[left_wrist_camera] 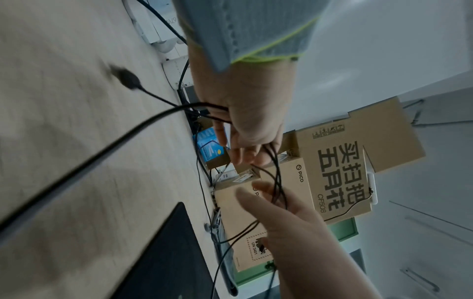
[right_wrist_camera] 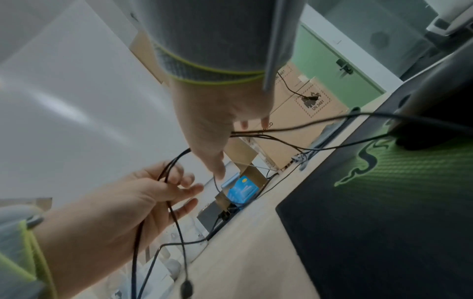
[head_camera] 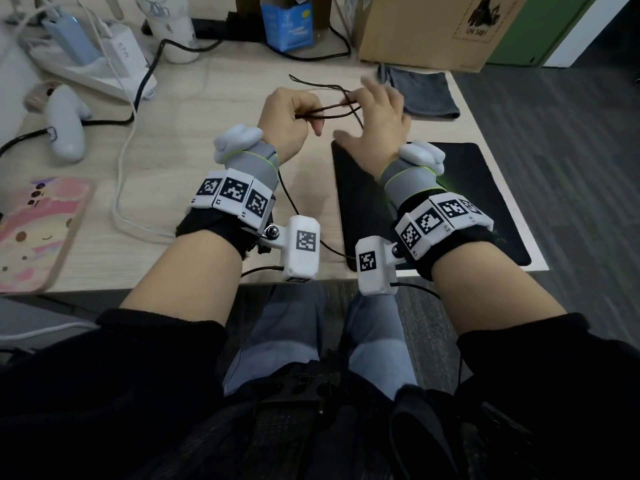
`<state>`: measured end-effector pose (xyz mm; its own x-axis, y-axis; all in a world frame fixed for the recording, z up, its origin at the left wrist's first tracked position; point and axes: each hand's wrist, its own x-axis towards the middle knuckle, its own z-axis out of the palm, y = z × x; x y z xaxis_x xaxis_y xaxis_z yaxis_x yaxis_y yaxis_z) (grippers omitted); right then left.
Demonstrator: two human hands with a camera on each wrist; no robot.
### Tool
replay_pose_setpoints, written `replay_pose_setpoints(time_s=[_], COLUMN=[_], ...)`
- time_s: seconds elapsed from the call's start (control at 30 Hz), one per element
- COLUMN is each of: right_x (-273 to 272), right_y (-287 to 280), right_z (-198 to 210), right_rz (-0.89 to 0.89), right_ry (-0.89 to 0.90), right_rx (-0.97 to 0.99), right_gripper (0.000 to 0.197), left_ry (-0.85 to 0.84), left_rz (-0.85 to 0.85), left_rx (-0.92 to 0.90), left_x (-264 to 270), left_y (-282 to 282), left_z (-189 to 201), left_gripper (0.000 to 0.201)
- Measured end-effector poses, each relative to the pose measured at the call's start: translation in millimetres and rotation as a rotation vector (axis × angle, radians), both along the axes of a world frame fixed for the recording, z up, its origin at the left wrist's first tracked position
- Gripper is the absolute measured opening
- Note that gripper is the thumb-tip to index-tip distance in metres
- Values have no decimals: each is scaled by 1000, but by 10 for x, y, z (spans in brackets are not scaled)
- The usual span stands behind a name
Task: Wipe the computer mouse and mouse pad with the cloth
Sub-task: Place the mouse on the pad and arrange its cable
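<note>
Mouse pad (head_camera: 450, 202), black with a green emblem, lies flat at the desk's (head_camera: 194, 161) near right corner, with the dark mouse (right_wrist_camera: 430, 121) at its right edge, seen only from the right wrist. Just beyond the pad, both hands hover above the desk: the left hand (head_camera: 287, 119) grips loops of thin black cable (head_camera: 332, 109), and the right hand (head_camera: 377, 112) pinches the same loops, its other fingers spread. Farther back than the pad, a grey cloth (head_camera: 422, 93) lies folded before a cardboard box (head_camera: 429, 29).
</note>
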<state>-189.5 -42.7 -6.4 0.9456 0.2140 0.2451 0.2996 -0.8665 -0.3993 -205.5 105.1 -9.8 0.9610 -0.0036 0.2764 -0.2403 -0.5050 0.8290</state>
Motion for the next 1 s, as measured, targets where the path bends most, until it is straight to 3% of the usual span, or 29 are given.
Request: replay_pose_setpoints(time_s=[0.07, 0.13, 0.27, 0.37, 0.43, 0.5, 0.6, 0.73, 0.87, 1.0], right_x=[-10, -48, -133, -206, -226, -214, -150, -64, -21, -4], right_y=[-71, -158, -345, -517, -633, -745, -855, -953, -1080, -1278], right_z=[63, 135, 240, 294, 297, 297, 302, 325, 227, 35], right_rz=[-31, -26, 70, 60, 10, -103, -275, -436, -561, -708], right_ry=[-75, -166, -248, -298, -254, -216, -215, -141, -17, 78], right_rx=[230, 398, 501, 553, 589, 622, 656, 741, 781, 828], right_gripper=[26, 19, 15, 24, 21, 26, 34, 48, 47, 35], left_ry=[-85, -141, -137, -69, 6, 2, -58, -50, 89, 214], left_rz=[62, 137, 24, 113, 252, 284, 218, 120, 12, -81], left_rx=[-54, -94, 63, 191, 147, -35, -279, -456, -359, -297], left_x=[9, 40, 134, 203, 211, 242, 229, 272, 302, 288], left_y=[-23, -81, -274, -441, -505, -547, -550, -546, -611, -729], left_z=[10, 26, 53, 114, 173, 223, 297, 379, 275, 129], left_gripper=[31, 29, 51, 30, 22, 23, 35, 34, 18, 16])
